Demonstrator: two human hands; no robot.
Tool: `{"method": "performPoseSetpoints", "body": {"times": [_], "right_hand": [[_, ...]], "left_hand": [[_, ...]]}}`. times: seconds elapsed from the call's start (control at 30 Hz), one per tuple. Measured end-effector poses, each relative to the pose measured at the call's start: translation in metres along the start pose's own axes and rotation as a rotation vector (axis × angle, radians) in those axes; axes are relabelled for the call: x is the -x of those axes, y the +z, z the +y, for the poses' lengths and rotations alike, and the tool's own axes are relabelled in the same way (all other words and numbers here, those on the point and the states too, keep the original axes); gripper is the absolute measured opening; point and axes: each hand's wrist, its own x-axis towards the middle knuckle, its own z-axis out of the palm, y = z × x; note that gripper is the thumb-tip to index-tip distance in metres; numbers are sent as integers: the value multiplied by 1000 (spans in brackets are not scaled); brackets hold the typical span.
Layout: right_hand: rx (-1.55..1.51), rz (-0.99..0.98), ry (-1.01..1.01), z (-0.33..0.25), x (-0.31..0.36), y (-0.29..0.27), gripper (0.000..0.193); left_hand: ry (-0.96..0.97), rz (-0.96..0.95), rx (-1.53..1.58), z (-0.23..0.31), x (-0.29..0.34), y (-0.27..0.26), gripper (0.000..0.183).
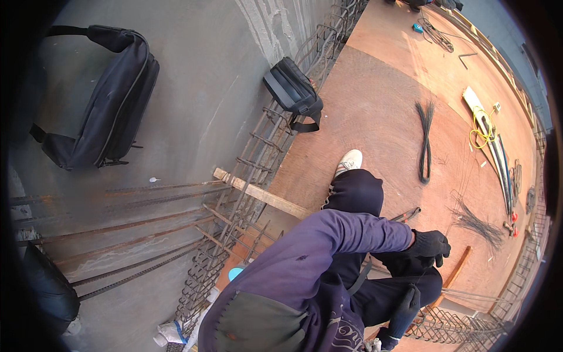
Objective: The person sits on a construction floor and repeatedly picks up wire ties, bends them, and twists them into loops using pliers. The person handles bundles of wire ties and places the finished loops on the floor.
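My left arm, in a faded purple sleeve, reaches across to the right over my bent left knee (356, 190). At its end my left hand (431, 246), in a black knitted glove, is closed, fingers curled down around thin dark wire (450, 218). Lower down, close to my right knee (433, 284), is my right hand (407, 302), also in a dark glove. Its fingers look pressed together; what they hold, if anything, is too small to make out. A dark looped item (409, 215) lies beside my left wrist. Loose tie wires (478, 226) fan out on the plywood (375, 111) beyond.
A bent wire bundle (424, 144), yellow cord (482, 136) and red-handled tool (514, 217) lie on the plywood. Rebar cages (252, 149) run along its left side and lower right (451, 322). A timber strip (264, 196) crosses leftward. Black bags (293, 88) sit at left.
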Motion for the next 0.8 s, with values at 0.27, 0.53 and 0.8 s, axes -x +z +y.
{"method": "performPoseSetpoints", "body": {"times": [0.27,0.53,0.8], "right_hand": [[10,148,-100,12,-3,-9,35],[186,-203,-56,-5,-27,-19,35],[48,-67,-56,13,-55,-39,46]], "left_hand": [[44,71,71,18,-11,-5,38],[214,-12,-160,13,-30,-17,31],[297,151,-167,43,-40,-28,36]]}}
